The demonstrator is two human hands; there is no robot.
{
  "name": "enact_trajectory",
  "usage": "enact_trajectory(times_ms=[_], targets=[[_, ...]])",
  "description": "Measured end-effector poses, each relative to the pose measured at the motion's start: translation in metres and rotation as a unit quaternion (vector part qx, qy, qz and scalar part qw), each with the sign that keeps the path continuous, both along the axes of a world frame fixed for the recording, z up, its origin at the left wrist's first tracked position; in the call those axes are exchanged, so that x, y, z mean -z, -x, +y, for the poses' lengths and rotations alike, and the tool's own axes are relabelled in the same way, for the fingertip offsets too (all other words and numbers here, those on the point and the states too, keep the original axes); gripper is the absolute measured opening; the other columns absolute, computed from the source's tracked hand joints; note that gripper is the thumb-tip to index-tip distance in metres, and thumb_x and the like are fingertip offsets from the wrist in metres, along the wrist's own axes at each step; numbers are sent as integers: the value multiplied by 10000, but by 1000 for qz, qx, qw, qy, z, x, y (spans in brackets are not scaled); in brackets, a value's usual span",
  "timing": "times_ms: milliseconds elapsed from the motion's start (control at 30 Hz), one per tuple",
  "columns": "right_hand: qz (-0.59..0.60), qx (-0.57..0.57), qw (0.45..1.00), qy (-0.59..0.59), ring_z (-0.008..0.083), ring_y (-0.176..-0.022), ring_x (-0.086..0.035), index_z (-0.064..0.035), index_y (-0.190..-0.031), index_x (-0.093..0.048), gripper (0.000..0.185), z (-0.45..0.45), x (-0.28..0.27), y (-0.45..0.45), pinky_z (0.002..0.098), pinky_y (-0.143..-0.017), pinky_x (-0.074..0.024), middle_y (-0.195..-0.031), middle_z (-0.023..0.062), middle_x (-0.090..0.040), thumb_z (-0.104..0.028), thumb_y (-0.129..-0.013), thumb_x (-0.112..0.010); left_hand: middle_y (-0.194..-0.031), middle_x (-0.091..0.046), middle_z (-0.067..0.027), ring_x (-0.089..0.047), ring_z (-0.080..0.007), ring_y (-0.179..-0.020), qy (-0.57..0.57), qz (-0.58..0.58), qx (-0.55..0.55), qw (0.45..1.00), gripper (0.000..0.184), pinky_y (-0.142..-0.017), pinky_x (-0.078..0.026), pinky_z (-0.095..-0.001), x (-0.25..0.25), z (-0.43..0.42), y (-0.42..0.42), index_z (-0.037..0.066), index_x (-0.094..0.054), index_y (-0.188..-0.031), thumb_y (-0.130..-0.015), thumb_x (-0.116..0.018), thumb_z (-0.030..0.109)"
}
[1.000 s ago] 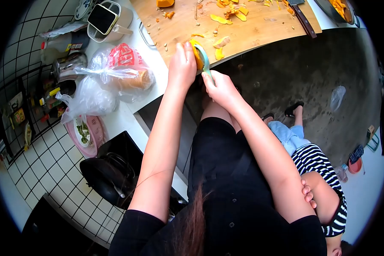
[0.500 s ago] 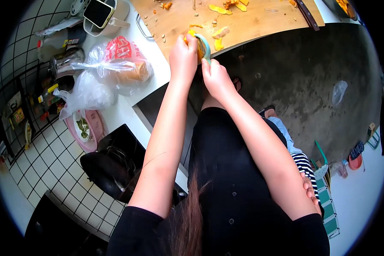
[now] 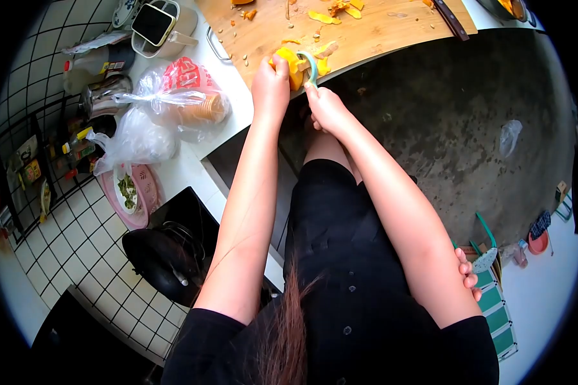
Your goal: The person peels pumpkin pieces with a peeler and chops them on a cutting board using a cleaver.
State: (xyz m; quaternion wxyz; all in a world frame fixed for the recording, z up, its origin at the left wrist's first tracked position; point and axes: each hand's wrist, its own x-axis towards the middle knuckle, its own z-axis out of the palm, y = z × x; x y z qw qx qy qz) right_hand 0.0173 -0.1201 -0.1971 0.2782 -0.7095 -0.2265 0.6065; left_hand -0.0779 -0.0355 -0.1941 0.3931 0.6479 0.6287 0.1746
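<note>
My left hand is closed round a piece of pumpkin at the near edge of the wooden cutting board. In my right hand is the handle of a pale green peeler, its head close against the right side of the pumpkin piece. Orange peel strips and seeds lie scattered over the board. A knife with a dark handle rests at the board's right side.
Left of the board are a tub with a phone, plastic bags, a pink basket and a black pan. A bowl stands top right. Another person's fingers touch my right arm.
The peeler has shifted from along the pumpkin piece to its right side, and more of the piece shows. The other person's striped shirt has gone from view; their fingers remain at my arm.
</note>
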Motion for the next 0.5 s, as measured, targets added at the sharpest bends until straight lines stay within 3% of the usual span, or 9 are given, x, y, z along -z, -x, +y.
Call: enact_trajectory(times_ms=[33, 100, 133, 167, 233, 267, 367, 400, 500], targets=[[112, 67, 991, 9, 235, -456, -493, -4, -859, -501, 449, -2, -5, -3, 346, -441, -395, -606, 124, -504, -420, -969, -375, -838, -608, -289, -577, -452, -841, -4, 6, 1, 1000, 463, -740, -444, -484, 0, 0, 0, -45, -566, -915, -916, -409, 390], [329, 194, 924, 29, 70, -384, -310, -93, -803, -413, 399, -9, -11, -13, 219, -342, -218, -529, -31, -344, -456, -966, -384, -842, -611, -287, -584, -445, -837, -12, 20, 2, 1000, 473, -737, -445, -481, 2, 1, 0, -46, -567, -924, -917, -415, 402], [335, 250, 908, 2, 37, -395, -242, -124, -824, -389, 371, -10, -15, -18, 187, -361, -147, -536, -51, -298, -467, -964, -386, -843, -613, -285, -588, -438, -837, -15, 20, -8, 1000, 481, -738, -447, -476, 4, 2, 1, -48, -568, -924, -916, -422, 411], [273, 272, 923, -5, 47, -394, -277, -119, -851, -412, 372, -11, -17, -24, 191, -360, -183, -548, -37, -338, -472, -964, -381, -844, -615, -284, -592, -431, -836, -17, 20, -17, 1000, 490, -739, -448, -470, 7, 1, 2, -50, -569, -924, -915, -429, 420], [8, 152, 987, -52, 160, -432, -457, -75, -905, -448, 389, -12, -14, -34, 283, -387, -338, -584, 55, -483, -454, -966, -384, -845, -619, -279, -600, -416, -840, -1, 16, -22, 1000, 510, -744, -452, -456, 2, -1, -1, -55, -571, -928, -912, -442, 438], [-267, 54, 948, -161, 369, -611, -620, -2, -956, -458, 346, -17, 12, -36, 418, -562, -496, -739, 253, -609, -344, -965, -404, -846, -621, -277, -604, -408, -844, 15, 13, -20, 1000, 521, -747, -454, -447, -7, -3, -3, -59, -572, -932, -909, -449, 446], [-287, -5, 953, -100, 406, -784, -612, 15, -997, -461, 364, -19, -38, -40, 432, -693, -469, -810, 247, -613, -342, -971, -397, -845, -631, -263, -616, -376, -842, 20, 19, 8, 1000, 534, -739, -463, -415, -10, -1, -2, -63, -584, -949, -904, -457, 453], [-292, 34, 942, -161, 293, -640, -607, -8, -950, -485, 319, -23, -24, -37, 370, -589, -472, -722, 162, -601, -320, -974, -421, -844, -634, -257, -620, -364, -839, 15, 23, 20, 999, 535, -733, -466, -402, -8, 0, -1, -64, -589, -956, -903, -457, 452], [-102, 118, 969, -194, 146, -528, -522, -38, -911, -498, 293, -26, -7, -28, 272, -507, -435, -648, 55, -534, -319, -975, -442, -678, -611, -115, -567, -178, -563, -5, 26, 33, 999, 503, -583, -462, -320, -1, 3, 2, -33, -609, -923, -929, -444, 442]])
